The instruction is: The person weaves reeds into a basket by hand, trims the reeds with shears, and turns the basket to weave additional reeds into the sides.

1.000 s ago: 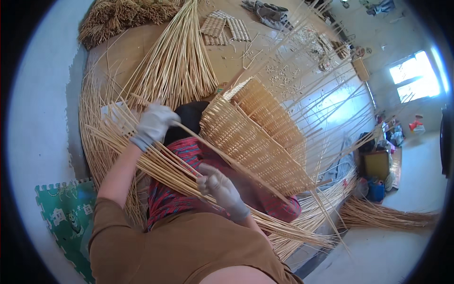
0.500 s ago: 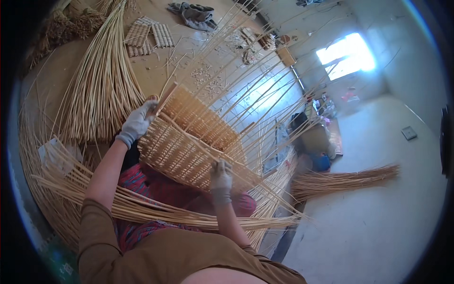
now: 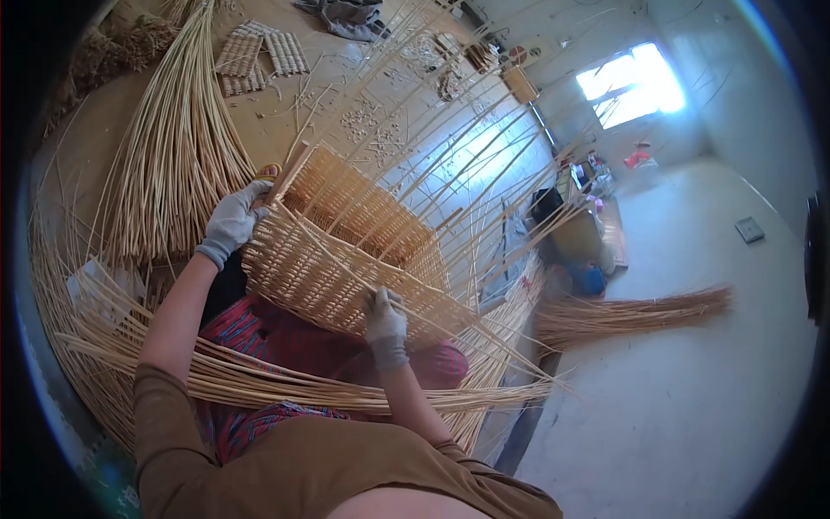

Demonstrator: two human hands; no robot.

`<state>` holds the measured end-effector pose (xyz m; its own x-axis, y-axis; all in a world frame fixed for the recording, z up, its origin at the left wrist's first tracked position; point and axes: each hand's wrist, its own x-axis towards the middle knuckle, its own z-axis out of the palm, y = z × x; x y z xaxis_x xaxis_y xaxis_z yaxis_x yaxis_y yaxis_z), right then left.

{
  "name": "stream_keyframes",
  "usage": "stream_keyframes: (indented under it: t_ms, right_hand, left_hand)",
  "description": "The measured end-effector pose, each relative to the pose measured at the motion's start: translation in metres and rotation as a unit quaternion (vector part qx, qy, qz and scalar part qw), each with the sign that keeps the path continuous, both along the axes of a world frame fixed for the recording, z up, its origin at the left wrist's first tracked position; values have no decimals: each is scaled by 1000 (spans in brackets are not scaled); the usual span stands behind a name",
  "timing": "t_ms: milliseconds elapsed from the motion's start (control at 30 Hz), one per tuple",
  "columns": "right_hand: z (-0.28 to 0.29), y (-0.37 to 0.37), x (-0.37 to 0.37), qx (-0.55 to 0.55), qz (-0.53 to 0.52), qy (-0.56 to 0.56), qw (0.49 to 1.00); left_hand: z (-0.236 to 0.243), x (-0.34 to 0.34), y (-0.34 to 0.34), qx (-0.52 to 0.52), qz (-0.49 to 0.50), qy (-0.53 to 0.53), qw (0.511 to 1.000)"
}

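Note:
A partly woven wicker basket (image 3: 303,272), rectangular and pale tan, rests tilted across my lap. Long upright rods (image 3: 458,186) fan out from its walls toward the far right. My left hand (image 3: 232,223), in a whitish work glove, is closed round the basket's left corner, beside a flat wooden corner post (image 3: 292,166). At the upper edge of the near wall, my gloved right hand (image 3: 386,324) has its fingers curled round a thin willow rod (image 3: 333,258) running along that edge. Its fingertips are partly hidden.
A bundle of loose rods (image 3: 177,164) stands at the far left, and more rods (image 3: 285,385) lie across my lap. Woven mats (image 3: 259,56), scraps (image 3: 372,125) and grey cloth (image 3: 346,19) lie on the floor. Right are a brown twig bundle (image 3: 635,320) and a blue object (image 3: 588,279).
My right hand has moved left along the near wall. The basket and my left hand have shifted slightly left, and the basket's inside shows a little more.

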<state>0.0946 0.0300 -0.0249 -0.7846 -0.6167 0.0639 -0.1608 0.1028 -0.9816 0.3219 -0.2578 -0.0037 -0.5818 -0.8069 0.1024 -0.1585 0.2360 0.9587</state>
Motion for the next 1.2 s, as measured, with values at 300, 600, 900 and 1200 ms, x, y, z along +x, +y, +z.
stream_keyframes:
  t_ms: [300,600,900,1200]
  right_hand:
    - [17,-1,-7,-72,-62,-301,949]
    - [22,-21,-25,-121,-103,-245,956]
    - [122,-84,-22,-63,43,106,991]
    - [121,-288,-33,-173,58,251,950]
  left_hand:
    - [55,-57,55,-154,44,-93,983]
    - [24,-73,14,13,-152,-165,975]
    - [-4,-78,32,63,-86,-15,994]
    - [7,-98,38,48,-33,-23,998]
